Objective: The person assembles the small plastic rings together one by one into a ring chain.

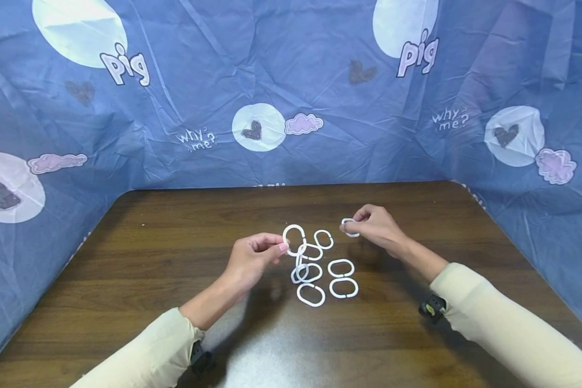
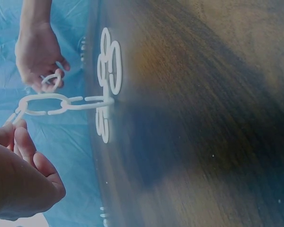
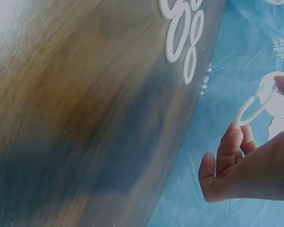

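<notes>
Left hand (image 1: 253,261) pinches a white chain (image 1: 302,249) that descends to the middle of the table (image 1: 174,226); right hand (image 1: 378,229) grips a single link (image 1: 353,235) between thumb and fingers, toward the far edge.

Cloth (image 1: 174,97) behind table (image 1: 417,345) and along both sides. Left hand (image 1: 252,262) is left of the chain (image 2: 66,103), holding one end above the table. Two rings (image 1: 341,277) lie right of the chain, one before the other. Far ring (image 1: 324,231) behind them; near ring (image 1: 311,305) to their left. Right hand (image 1: 379,228) farther right, back, with held ring (image 3: 244,108).
</notes>
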The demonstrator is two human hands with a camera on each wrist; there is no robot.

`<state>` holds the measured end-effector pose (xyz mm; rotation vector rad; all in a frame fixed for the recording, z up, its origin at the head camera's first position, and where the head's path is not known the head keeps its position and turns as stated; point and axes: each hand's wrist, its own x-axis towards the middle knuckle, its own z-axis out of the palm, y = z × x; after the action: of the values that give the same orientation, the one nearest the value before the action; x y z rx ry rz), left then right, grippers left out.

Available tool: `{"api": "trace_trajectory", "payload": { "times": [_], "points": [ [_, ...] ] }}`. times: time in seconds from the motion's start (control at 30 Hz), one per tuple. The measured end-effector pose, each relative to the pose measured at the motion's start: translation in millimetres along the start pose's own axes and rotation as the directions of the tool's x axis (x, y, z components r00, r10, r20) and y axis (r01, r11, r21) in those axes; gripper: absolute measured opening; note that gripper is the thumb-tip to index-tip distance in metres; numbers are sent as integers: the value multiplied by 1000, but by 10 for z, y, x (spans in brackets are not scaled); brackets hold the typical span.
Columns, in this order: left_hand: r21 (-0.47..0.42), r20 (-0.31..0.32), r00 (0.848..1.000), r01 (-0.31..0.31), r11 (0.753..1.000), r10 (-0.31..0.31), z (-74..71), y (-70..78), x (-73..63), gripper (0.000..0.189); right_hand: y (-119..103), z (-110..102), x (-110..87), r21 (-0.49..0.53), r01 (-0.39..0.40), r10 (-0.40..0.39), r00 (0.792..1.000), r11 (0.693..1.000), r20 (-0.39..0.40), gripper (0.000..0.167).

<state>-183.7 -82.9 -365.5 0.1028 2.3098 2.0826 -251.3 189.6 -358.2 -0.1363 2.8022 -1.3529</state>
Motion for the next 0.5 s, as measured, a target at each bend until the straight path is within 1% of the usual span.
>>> {"api": "trace_trajectory", "payload": {
  "times": [0.3,0.5],
  "points": [
    [-5,0,1000,10,1000,-10,2,0,2,13,-124,51,-49,143,20,-23,1000,990,19,34],
    [0,5,1000,14,1000,-14,6,-10,7,14,-238,101,-113,250,13,-23,999,968,37,29]
  ]
}}
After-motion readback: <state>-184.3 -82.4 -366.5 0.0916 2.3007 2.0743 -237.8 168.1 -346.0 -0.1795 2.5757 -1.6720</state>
